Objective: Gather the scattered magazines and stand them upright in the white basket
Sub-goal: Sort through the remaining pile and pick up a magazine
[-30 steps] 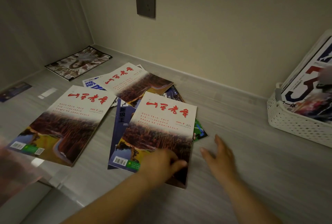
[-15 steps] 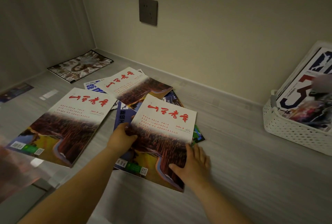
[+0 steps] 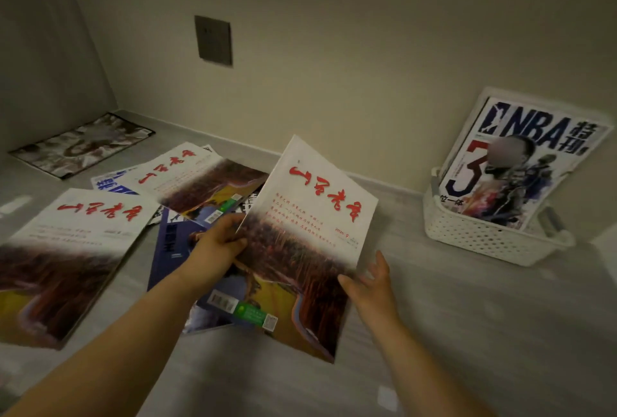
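The grey surface [image 3: 467,333] carries overlapping magazines [image 3: 66,249]; the white basket [image 3: 484,239] at right holds an NBA magazine [image 3: 521,162] upright. One red-titled magazine [image 3: 310,233] is raised off the pile, with the left hand [image 3: 218,243] gripping its left edge and the right hand [image 3: 370,283] spread open at its right edge.

- The left hand [image 3: 218,243] holds the left edge of the magazine [image 3: 310,216].
- The right hand [image 3: 374,283] is by its right edge, fingers straight.

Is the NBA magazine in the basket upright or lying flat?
Upright, leaning back: the NBA magazine stands in the white basket, top well above its rim.
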